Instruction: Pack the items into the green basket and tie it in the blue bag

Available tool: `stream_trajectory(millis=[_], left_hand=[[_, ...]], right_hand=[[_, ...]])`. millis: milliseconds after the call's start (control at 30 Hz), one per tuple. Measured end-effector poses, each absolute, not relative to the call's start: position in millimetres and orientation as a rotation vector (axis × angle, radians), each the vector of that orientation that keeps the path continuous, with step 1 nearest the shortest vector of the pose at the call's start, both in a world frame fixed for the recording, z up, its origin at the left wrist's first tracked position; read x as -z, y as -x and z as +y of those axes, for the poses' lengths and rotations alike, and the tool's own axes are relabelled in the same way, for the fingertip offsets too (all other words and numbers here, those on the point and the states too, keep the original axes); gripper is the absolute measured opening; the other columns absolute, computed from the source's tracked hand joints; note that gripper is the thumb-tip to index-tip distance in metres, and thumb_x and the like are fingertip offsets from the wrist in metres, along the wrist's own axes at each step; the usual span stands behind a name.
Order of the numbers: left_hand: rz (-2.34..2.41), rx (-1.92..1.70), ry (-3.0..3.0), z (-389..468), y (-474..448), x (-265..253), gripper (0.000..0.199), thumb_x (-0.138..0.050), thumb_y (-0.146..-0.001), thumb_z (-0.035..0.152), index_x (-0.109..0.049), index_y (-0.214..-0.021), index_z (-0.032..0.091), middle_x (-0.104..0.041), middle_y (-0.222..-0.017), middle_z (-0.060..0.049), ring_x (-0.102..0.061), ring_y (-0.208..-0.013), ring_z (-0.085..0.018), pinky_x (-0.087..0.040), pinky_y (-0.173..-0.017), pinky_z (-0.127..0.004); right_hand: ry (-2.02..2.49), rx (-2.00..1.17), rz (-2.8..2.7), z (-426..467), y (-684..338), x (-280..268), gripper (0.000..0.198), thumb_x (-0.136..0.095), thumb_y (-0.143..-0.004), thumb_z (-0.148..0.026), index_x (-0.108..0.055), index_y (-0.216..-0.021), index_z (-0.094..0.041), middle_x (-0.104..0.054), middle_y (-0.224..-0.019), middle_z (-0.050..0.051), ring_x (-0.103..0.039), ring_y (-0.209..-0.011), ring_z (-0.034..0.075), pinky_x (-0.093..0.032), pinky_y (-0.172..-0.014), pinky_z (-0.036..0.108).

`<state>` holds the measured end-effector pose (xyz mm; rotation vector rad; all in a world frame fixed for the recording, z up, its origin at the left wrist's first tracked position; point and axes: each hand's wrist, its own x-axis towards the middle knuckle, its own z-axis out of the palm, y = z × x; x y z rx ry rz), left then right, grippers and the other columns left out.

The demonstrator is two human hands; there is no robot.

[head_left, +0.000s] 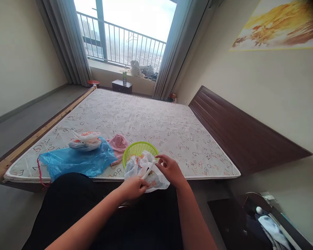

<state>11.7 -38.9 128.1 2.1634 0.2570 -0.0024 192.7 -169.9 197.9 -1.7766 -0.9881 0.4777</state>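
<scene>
Head view: the crumpled white plastic bag (158,181) slants, its long axis running from inside the green basket (135,149) toward the lower right. The left hand (133,188) has its fingers clamped on the bag's near side; the right hand's (170,170) fingers curl at its right edge, whether pinching I cannot tell. The bag lies between both hands, at the mattress (151,114) edge.

Lime-green basket (131,150), orange-printed white bag (155,183), blue bag (75,163), pink cloth (117,147), letter-patterned white mattress (146,118)
</scene>
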Motion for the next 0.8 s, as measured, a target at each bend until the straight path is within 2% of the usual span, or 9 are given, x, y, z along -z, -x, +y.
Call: stream_trajectory(millis=[100, 200, 300, 400, 500, 600, 733, 800], left_hand=[[0.447, -0.139, -2.065, -28, -15, -120, 0.037, -0.053, -0.085, 0.021, -0.083, -0.107, 0.025, -0.08, -0.108, -0.007, -0.072, -0.102, -0.03, -0.051, -0.095, -0.042], [0.54, -0.316, -1.904, -18, -20, -121, 0.038, -0.052, -0.087, 0.025, -0.081, -0.112, 0.022, -0.077, -0.12, -0.008, -0.068, -0.115, -0.03, -0.046, -0.107, -0.045], [0.503, -0.395, -1.854, -18, -23, -128, 0.045, -0.053, -0.091, 0.032, -0.073, -0.129, 0.019, -0.077, -0.111, -0.009, -0.068, -0.106, -0.027, -0.048, -0.103, -0.045], [0.401, -0.464, -1.871, -29, -24, -134, 0.059, -0.058, -0.09, 0.033, -0.057, -0.148, 0.021, -0.072, -0.098, -0.005, -0.064, -0.09, -0.021, -0.051, -0.094, -0.04], [0.351, -0.526, -1.883, -42, -23, -131, 0.07, -0.061, -0.089, 0.029, -0.045, -0.156, 0.024, -0.069, -0.104, -0.004, -0.06, -0.086, -0.018, -0.051, -0.092, -0.038], [0.357, -0.536, -1.924, -49, -22, -123, 0.08, -0.064, -0.086, 0.026, -0.035, -0.161, 0.024, -0.066, -0.106, -0.005, -0.057, -0.084, -0.018, -0.051, -0.091, -0.039], [0.351, -0.529, -1.941, -48, -21, -115, 0.082, -0.061, -0.088, 0.026, -0.027, -0.163, 0.024, -0.064, -0.107, -0.004, -0.054, -0.08, -0.016, -0.05, -0.088, -0.038], [0.371, -0.53, -1.924, -46, -21, -114, 0.08, -0.059, -0.089, 0.026, -0.028, -0.163, 0.025, -0.063, -0.106, -0.003, -0.053, -0.077, -0.015, -0.05, -0.086, -0.037]], right_hand=[[1.852, -0.204, -0.952, -173, -196, -205, 0.025, -0.073, -0.084, -0.031, -0.078, -0.108, -0.029, -0.066, -0.07, -0.002, -0.056, -0.064, 0.018, -0.046, -0.065, 0.029], [1.791, -0.008, -0.966, -172, -192, -207, 0.016, -0.07, -0.087, -0.029, -0.08, -0.099, -0.03, -0.071, -0.081, 0.003, -0.063, -0.079, 0.022, -0.05, -0.082, 0.036], [1.671, -0.004, -1.119, -169, -182, -210, 0.016, -0.065, -0.091, -0.025, -0.079, -0.098, -0.03, -0.074, -0.092, 0.005, -0.066, -0.096, 0.024, -0.049, -0.096, 0.041], [1.61, -0.134, -1.275, -169, -170, -217, 0.02, -0.061, -0.094, -0.022, -0.078, -0.101, -0.03, -0.075, -0.094, 0.004, -0.067, -0.095, 0.023, -0.051, -0.091, 0.039], [1.685, -0.224, -1.443, -171, -159, -227, 0.022, -0.057, -0.095, -0.02, -0.077, -0.1, -0.029, -0.074, -0.087, 0.003, -0.066, -0.084, 0.021, -0.051, -0.082, 0.035], [1.851, -0.257, -1.612, -177, -150, -236, 0.021, -0.059, -0.094, -0.02, -0.075, -0.104, -0.029, -0.074, -0.086, 0.003, -0.066, -0.081, 0.022, -0.048, -0.079, 0.034], [2.108, -0.137, -1.518, -186, -151, -243, 0.038, -0.059, -0.092, -0.017, -0.067, -0.128, -0.024, -0.075, -0.09, 0.009, -0.068, -0.081, 0.026, -0.049, -0.077, 0.035], [2.22, -0.013, -1.415, -192, -158, -252, 0.036, -0.05, -0.096, -0.016, -0.065, -0.129, -0.02, -0.074, -0.092, 0.011, -0.068, -0.086, 0.027, -0.05, -0.082, 0.039]])
